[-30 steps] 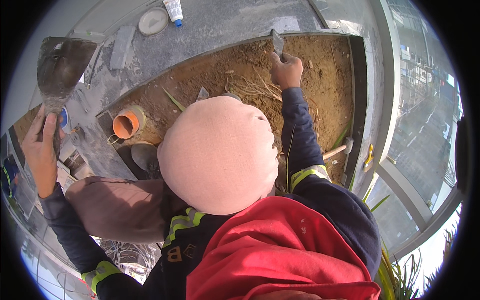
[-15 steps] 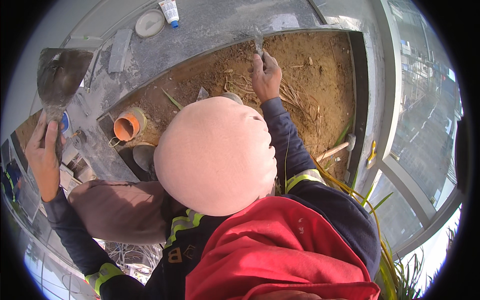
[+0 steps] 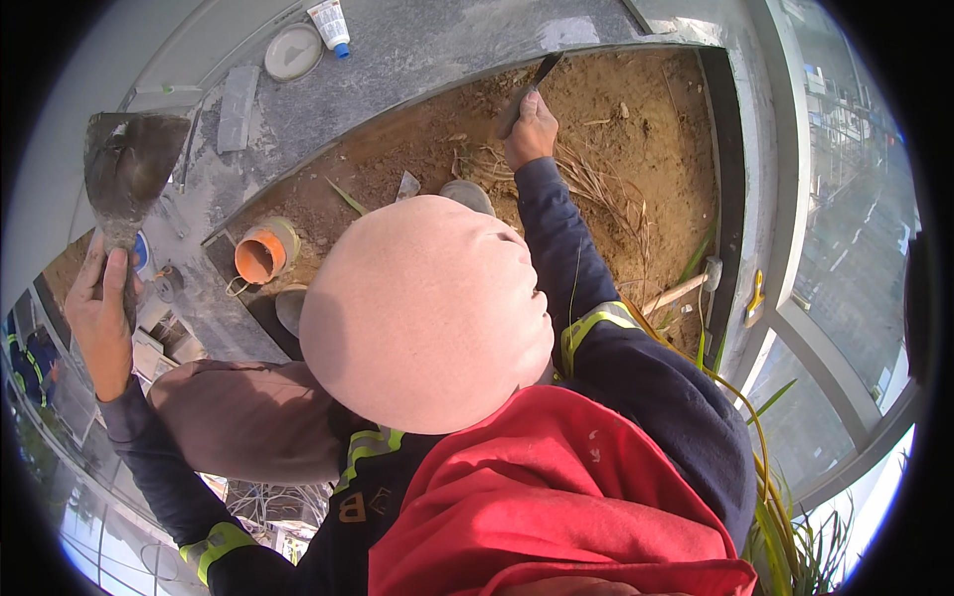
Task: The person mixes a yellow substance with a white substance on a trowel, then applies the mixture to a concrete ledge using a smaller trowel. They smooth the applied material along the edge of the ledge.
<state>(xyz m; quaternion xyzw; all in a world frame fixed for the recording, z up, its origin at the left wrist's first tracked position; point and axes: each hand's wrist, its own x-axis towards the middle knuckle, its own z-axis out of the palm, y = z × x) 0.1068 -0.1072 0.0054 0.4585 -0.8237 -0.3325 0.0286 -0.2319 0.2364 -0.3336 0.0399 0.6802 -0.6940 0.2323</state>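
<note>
At the left, my left hand (image 3: 102,313) grips the handle of a wide putty knife (image 3: 131,164), its broad grey-brown blade pointing up. Farther off, my right hand (image 3: 531,134) is closed round a narrow scraper (image 3: 544,72) with a dark, thin blade. That blade reaches the stone ledge (image 3: 437,74) at the far side of a soil bed (image 3: 636,129). My right knee, in a pale trouser leg (image 3: 427,308), hides part of the bed between my hands.
An orange-lined bucket (image 3: 260,255) lies tipped on the soil. Beyond it are a white round lid (image 3: 293,52), a tube with a blue cap (image 3: 330,28) and a pale slab (image 3: 238,108). At the right sit a hammer (image 3: 681,290), a yellow-handled brush (image 3: 755,298) and a glazed frame (image 3: 835,368).
My right hand has turned the scraper, so its blade now shows edge-on and slants up to the right. The left hand with the putty knife has shifted slightly right and down in view.
</note>
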